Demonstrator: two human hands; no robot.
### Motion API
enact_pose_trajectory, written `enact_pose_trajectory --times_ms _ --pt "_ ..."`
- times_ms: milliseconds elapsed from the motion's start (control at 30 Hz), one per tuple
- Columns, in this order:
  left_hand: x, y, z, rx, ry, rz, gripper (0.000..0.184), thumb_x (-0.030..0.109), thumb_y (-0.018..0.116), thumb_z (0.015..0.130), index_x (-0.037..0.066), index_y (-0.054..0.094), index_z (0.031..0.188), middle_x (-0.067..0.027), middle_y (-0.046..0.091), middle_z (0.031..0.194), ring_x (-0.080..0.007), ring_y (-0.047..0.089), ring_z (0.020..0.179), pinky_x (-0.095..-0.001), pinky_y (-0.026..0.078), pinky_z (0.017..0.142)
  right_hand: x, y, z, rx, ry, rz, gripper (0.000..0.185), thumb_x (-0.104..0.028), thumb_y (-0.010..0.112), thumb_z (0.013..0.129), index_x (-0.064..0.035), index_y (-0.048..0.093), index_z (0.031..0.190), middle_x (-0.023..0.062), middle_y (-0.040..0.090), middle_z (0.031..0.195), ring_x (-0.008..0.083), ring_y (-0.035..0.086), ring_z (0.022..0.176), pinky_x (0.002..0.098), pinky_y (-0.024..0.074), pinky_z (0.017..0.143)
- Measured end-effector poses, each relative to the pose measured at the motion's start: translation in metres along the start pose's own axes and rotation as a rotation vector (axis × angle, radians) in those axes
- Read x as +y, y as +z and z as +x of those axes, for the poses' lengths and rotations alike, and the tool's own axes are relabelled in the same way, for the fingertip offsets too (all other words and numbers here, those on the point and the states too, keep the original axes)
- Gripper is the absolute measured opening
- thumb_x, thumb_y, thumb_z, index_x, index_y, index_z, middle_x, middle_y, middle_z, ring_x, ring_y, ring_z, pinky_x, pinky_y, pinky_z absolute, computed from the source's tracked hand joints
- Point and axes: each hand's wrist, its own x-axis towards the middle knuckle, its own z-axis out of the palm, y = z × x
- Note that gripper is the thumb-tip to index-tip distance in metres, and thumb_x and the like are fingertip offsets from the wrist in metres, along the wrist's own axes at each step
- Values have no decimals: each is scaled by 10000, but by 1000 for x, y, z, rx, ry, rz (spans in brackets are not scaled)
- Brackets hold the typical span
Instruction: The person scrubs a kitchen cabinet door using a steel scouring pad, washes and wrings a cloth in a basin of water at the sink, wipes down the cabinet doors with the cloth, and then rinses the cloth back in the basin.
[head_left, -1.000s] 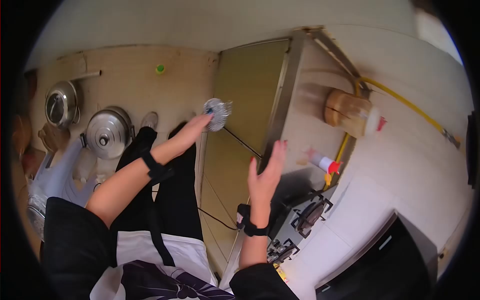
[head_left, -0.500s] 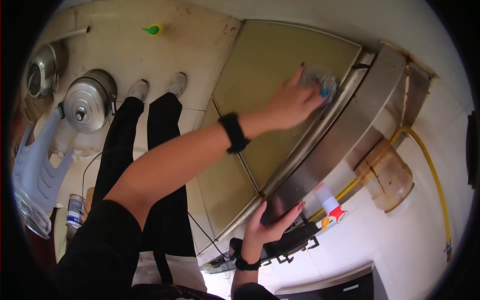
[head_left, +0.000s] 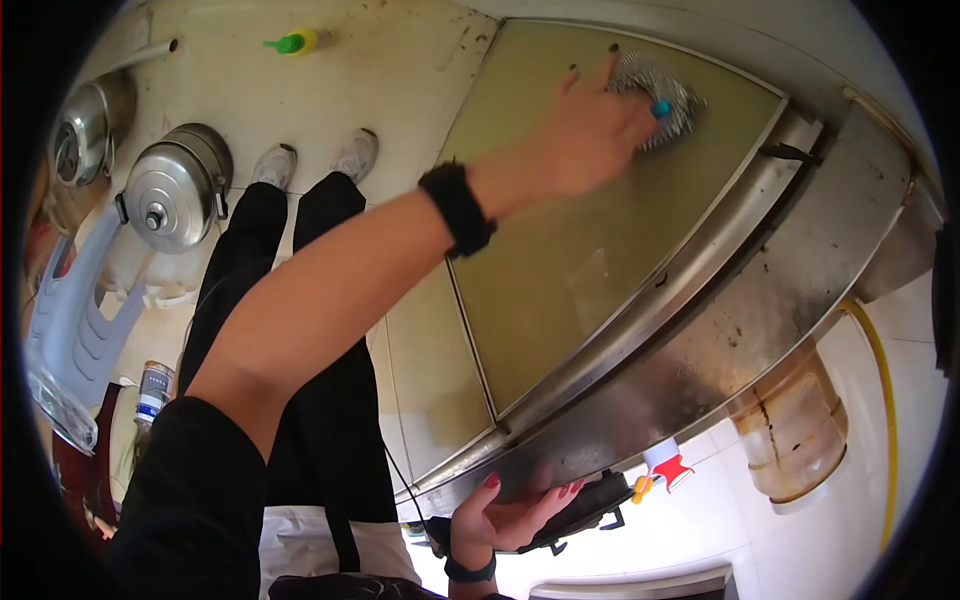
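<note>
Metal scourer [head_left: 650,78] shifts away from steel rail [head_left: 730,215], now nr far edge of olive cabinet panel [head_left: 570,300]; L hand [head_left: 585,140] holds it, two fingers splayed (rest partly hidden). R hand [head_left: 500,525], thumb wide of fingers, is nr s/s counter front [head_left: 700,340].

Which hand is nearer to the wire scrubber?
Left: the left hand holds the wire scrubber; the right hand is well away from it, near the steel counter front.

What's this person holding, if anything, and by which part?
The left hand holds a wire scrubber by its near edge; the right hand holds nothing that shows.
</note>
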Motion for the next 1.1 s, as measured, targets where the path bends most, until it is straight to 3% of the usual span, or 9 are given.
enact_pose_trajectory --times_ms 167,267,433,500,567,633,767,1033,1100 --pt "14 22 -51 138 99 -65 271 293 435 892 43 536 866 -171 565 963 -443 233 1273 -596 196 998 4 -1 -3 -7 -3 13 619 -124 585 804 89 296 1308 301 250 1362 443 227 1283 538 251 1022" --pt "24 25 -71 59 88 -57 259 294 471 869 47 545 881 -164 565 970 -436 251 1265 -581 205 1002 4 -3 -5 -22 -9 18 625 -131 584 804 86 293 1313 295 255 1364 442 224 1284 543 244 1022" --pt "-4 -7 18 -91 -51 -157 264 293 518 840 49 552 936 -145 559 1014 -406 250 1277 -563 194 1018 7 -1 -4 -9 -25 26 632 -128 581 803 86 283 1318 284 266 1364 444 222 1284 548 238 1021" --pt "14 12 -20 139 157 -65 268 292 518 842 43 552 935 -142 564 997 -399 247 1279 -555 187 1022 5 -1 -2 -16 -17 31 631 -123 579 803 87 281 1318 287 259 1366 447 221 1283 552 236 1020" --pt "28 17 -55 162 236 -19 266 287 520 840 37 555 922 -143 564 992 -394 250 1276 -547 183 1026 3 -2 -4 -27 4 39 633 -119 581 801 87 280 1318 289 252 1368 449 220 1283 555 235 1020" --pt "35 17 -76 -26 181 -43 257 280 524 835 33 560 896 -146 559 998 -391 260 1268 -537 182 1029 5 -3 -5 -22 4 76 630 -109 582 803 90 277 1317 292 242 1369 448 220 1284 550 231 1024" --pt "12 16 -14 193 230 -124 217 228 549 828 22 556 897 -165 546 992 -390 238 1289 -529 185 1031 5 -2 -5 -7 -5 53 644 -105 596 773 83 293 1309 289 279 1353 445 257 1267 540 234 1023" --pt "28 13 -68 -23 264 -61 203 225 451 875 48 533 819 -165 565 929 -415 278 1245 -561 218 995 10 -2 -8 12 40 66 691 -119 628 697 52 332 1298 278 376 1293 447 348 1196 561 260 984" --pt "25 9 -28 121 235 -44 214 211 495 865 8 519 801 -173 544 890 -397 263 1264 -495 232 1011 10 0 -7 31 33 78 689 -121 629 696 46 338 1298 269 378 1297 441 345 1206 565 260 980"
